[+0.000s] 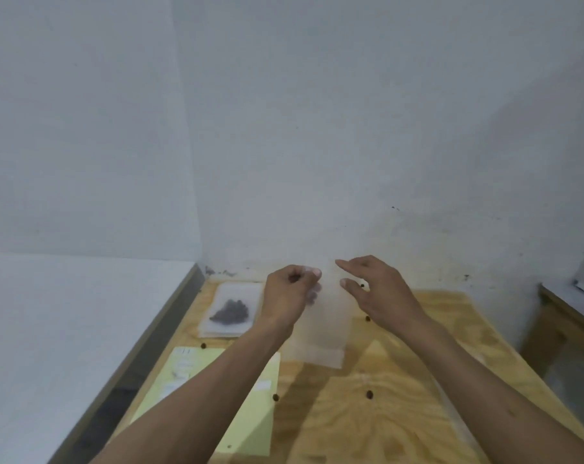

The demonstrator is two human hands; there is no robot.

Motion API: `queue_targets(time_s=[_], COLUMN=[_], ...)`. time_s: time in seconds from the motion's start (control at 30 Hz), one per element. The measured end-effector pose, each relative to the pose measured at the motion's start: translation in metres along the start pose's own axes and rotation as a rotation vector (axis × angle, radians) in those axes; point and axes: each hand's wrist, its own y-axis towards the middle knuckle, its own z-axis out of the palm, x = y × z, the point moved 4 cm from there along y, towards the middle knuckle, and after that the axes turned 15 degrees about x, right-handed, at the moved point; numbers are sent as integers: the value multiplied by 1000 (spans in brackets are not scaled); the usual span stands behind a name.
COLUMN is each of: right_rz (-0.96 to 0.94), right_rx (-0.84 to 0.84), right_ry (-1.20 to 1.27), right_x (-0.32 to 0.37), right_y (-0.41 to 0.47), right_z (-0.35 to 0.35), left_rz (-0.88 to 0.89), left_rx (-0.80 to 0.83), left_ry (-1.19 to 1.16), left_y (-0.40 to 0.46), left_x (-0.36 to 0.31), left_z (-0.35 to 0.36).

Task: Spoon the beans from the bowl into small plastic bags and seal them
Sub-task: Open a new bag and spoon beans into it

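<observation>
Plywood surface [401, 413] below a pale wall: I saw the left hand [289, 296] pinching a translucent, empty plastic bag [324, 326] upright by its top edge above the surface, right hand [377, 289] beside it, fingers spread.

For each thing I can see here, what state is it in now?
Empty plastic bag: held upright above the table, no beans inside.
Left hand: pinches the bag's top edge.
Right hand: open, fingers beside the bag.
Filled bag: flat on the table, beans inside.
Loose beans: scattered on the table.
</observation>
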Motion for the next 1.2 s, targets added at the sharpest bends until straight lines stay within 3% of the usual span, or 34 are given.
queue_targets(time_s=[0.23,0.53,0.67,0.87,1.03,1.2], right_rz=[-82,87,128,169,157,164], right_rx=[-194,111,149,235,242,356], right_ry=[-95,-34,114,13,161,255], right_x=[14,10,10,16,17,19], right_y=[1,11,10,12,10,10], right_z=[7,4,3,3,-2,-2], left_rz=[15,89,64,55,81,106], left_rx=[9,97,98,143,179,255], left_ry=[58,302,292,333,379,432], left_y=[-1,5,7,5,5,4], left_x=[7,5,9,7,7,2], left_z=[-10,-9,-10,-6,-10,-11])
